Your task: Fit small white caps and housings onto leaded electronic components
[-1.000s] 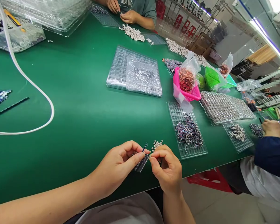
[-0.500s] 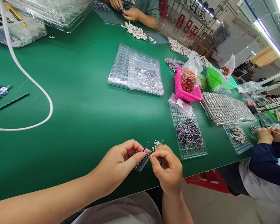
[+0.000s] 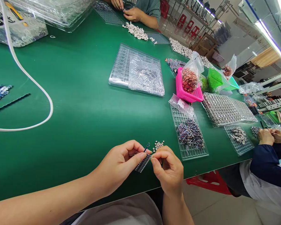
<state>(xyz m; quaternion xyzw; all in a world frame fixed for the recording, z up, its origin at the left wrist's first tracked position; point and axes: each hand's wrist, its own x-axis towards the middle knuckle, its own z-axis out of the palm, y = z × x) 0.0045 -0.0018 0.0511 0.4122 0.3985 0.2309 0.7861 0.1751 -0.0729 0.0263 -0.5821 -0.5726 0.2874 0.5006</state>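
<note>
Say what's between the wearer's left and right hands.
Head view: dark segmented piece, pinched by left hand, one end at right hand; small white pieces behind.

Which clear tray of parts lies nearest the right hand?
The tray heaped with dark, wiry parts, near the pink basket; the tray of whitish pieces and others lie farther from the right hand.

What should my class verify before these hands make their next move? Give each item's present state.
1. Left hand grips the dark gridded panel: ok.
2. Right hand is at the panel's near-right edge: ok.
3. Any part pinched in the right hand's fingers: cannot tell, too small.
4. Small white parts lie beside the hands, seemingly within reach: ok.
5. White cable lies clear of both hands: ok.
</note>
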